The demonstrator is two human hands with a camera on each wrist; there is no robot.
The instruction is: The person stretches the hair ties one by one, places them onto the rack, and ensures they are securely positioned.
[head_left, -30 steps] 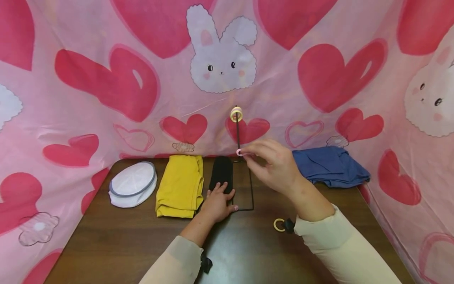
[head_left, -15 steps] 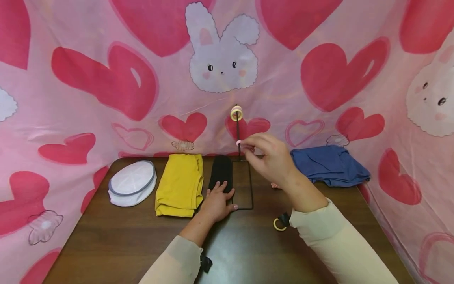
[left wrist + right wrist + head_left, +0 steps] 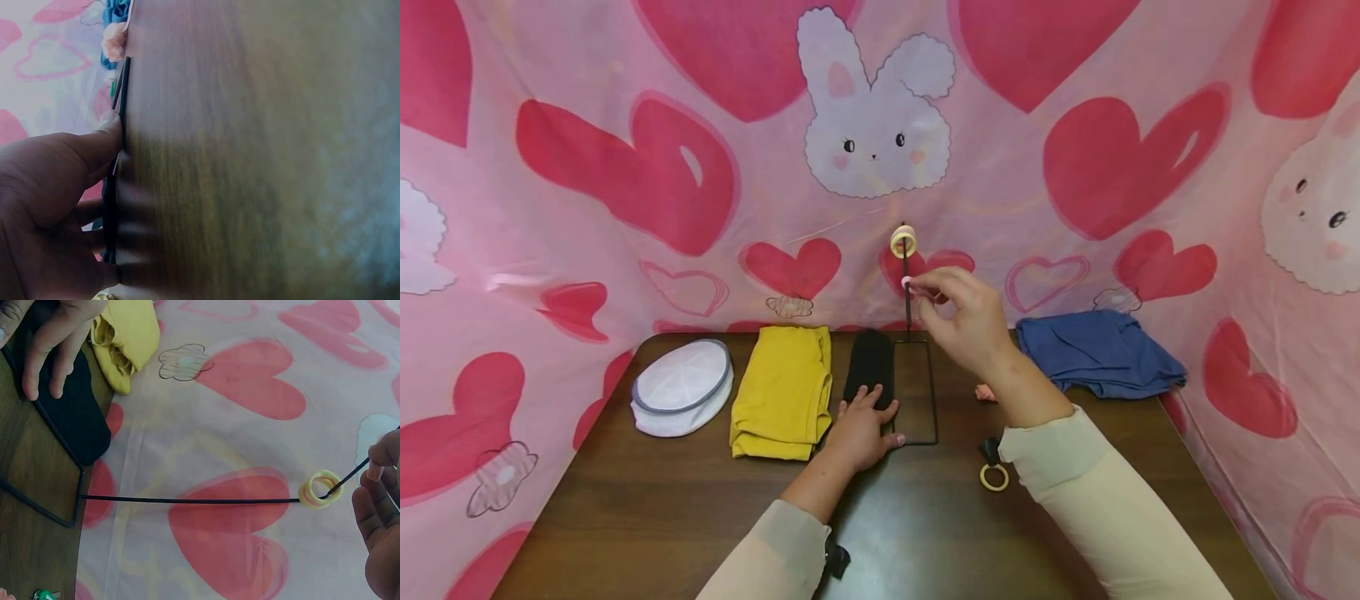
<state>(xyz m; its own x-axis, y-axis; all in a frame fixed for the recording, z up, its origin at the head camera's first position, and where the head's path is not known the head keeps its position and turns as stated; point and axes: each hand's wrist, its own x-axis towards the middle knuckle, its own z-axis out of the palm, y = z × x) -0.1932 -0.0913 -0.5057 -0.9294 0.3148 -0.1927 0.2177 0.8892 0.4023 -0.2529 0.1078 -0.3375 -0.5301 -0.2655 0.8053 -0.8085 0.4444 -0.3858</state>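
Note:
A black wire stand (image 3: 916,392) has its frame flat on the table and a thin rod (image 3: 906,275) rising from it. Two yellow rings (image 3: 902,242) hang at the rod's top. My right hand (image 3: 917,292) pinches a small pink ring (image 3: 907,282) on the rod, a little below the yellow rings. The right wrist view shows the rod (image 3: 187,500), the yellow rings (image 3: 320,489) and my right fingers (image 3: 378,512) beside them. My left hand (image 3: 868,400) lies flat on the frame's left side and a black cloth (image 3: 870,362); its thumb (image 3: 109,128) presses the wire (image 3: 123,87).
On the brown table (image 3: 662,508) lie a white cap (image 3: 681,387), a folded yellow cloth (image 3: 784,390), a blue cloth (image 3: 1097,350), a small peach piece (image 3: 985,392) and a loose yellow ring (image 3: 994,477). Pink heart-printed fabric (image 3: 625,183) walls in the table.
My right hand has risen along the rod with the pink ring, from near the base to just under the yellow rings. The left hand has stayed put.

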